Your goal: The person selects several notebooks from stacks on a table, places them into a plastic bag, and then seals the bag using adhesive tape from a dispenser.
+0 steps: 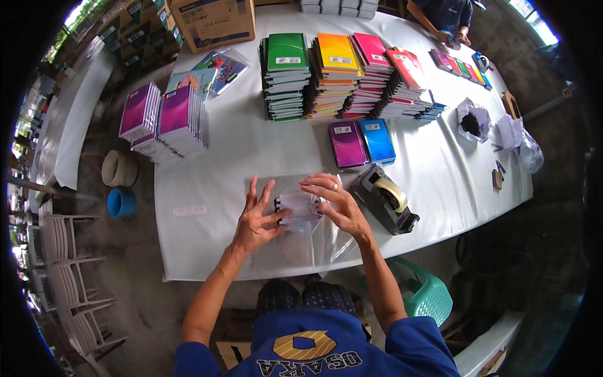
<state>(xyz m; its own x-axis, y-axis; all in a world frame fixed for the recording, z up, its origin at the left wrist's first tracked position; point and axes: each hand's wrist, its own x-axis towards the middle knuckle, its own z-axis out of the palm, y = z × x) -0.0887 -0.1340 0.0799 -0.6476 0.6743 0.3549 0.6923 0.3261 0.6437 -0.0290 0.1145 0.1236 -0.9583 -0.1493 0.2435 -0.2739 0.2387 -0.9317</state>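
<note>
My left hand (257, 218) and my right hand (336, 202) press from both sides on a small stack of spiral notebooks (299, 208) lying inside a clear plastic wrap (314, 242) at the near edge of the white table (207, 182). The left fingers are spread over the stack's left side. The right hand, with a ring, curls over its top right corner. A purple notebook (348, 144) and a blue notebook (377, 140) lie just beyond the hands.
A dark tape dispenser (386, 199) stands right of my hands. Tall stacks of coloured notebooks (342, 75) fill the far middle, wrapped purple packs (166, 119) the left. Another person's hands (451, 36) work at the far right. A green plastic stool (427, 295) stands under the table's edge.
</note>
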